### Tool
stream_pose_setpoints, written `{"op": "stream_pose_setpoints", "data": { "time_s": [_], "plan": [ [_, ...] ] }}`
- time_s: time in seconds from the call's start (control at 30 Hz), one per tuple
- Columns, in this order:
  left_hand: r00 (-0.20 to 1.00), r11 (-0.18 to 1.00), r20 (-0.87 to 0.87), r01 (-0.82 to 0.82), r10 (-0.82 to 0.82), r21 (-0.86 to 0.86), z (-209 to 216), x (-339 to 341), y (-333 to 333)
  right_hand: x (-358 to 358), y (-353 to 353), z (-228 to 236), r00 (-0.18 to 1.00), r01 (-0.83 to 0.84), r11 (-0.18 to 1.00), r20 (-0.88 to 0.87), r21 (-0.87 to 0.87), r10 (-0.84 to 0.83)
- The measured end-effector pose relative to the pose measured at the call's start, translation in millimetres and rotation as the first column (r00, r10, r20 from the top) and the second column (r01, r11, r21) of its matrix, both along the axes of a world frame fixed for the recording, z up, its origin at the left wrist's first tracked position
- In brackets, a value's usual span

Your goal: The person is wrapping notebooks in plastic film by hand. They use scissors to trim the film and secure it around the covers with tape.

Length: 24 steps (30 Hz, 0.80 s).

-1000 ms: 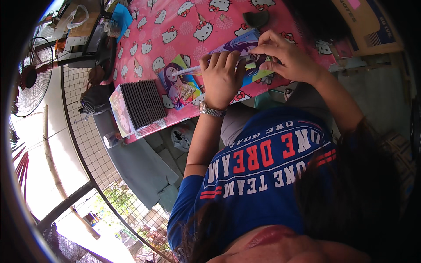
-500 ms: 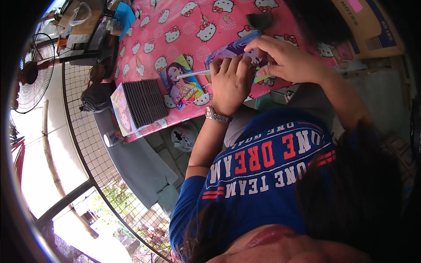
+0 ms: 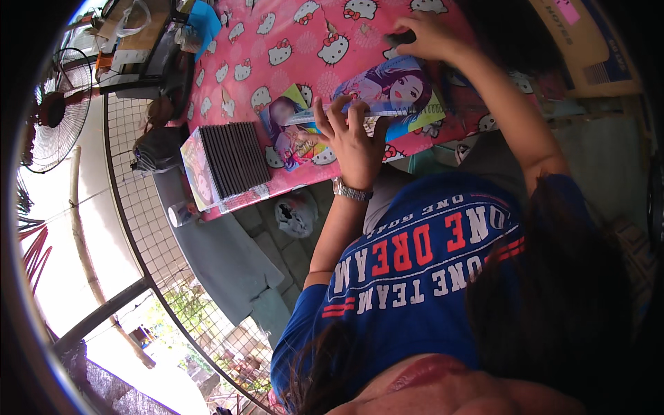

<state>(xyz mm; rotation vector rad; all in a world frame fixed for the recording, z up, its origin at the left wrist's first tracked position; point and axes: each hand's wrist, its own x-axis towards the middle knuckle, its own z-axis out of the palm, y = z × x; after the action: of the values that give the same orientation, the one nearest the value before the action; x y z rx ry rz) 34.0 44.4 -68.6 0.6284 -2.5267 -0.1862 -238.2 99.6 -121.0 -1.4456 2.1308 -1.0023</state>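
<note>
A notebook (image 3: 373,88) with a colourful illustrated cover and a wire-bound near edge lies on the pink patterned table. My left hand (image 3: 353,142), a metal watch at its wrist, rests against that near edge with its fingers spread. Beyond the notebook, my right hand (image 3: 434,36) has its fingers curled around a small dark curved piece (image 3: 398,39), mostly covered by the fingers. A similar illustrated cover (image 3: 287,152) lies flat left of my left hand, partly under the notebook. Farther left stands a neat stack of notebooks (image 3: 238,160) with dark spiral bindings.
The pink tablecloth (image 3: 277,72) covers the table. At its far left are boxes and a blue sheet (image 3: 205,28); a fan (image 3: 59,111) stands beyond. A cardboard box (image 3: 588,48) is at the far right. A plastic bag (image 3: 296,213) hangs below the near edge.
My right hand has left the notebook and reached away to the dark curved piece, closing on it. My left hand's fingers have spread, and more of the notebook's cover shows.
</note>
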Motion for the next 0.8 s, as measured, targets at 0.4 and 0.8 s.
{"op": "stream_pose_setpoints", "data": {
  "time_s": [0.4, 0.8],
  "plan": [
    [0.975, 0.978, -0.077, 0.21, -0.211, -0.014, 1, -8, -9, 42, 56, 73, 0.458, -0.547, 0.792, 0.695, -0.271, 0.554],
    [0.948, 0.94, 0.002, 0.315, -0.318, 0.131, 18, -7, -21, 47, 42, 81, 0.423, -0.577, 0.751, 0.669, -0.32, 0.611]
  ]
}}
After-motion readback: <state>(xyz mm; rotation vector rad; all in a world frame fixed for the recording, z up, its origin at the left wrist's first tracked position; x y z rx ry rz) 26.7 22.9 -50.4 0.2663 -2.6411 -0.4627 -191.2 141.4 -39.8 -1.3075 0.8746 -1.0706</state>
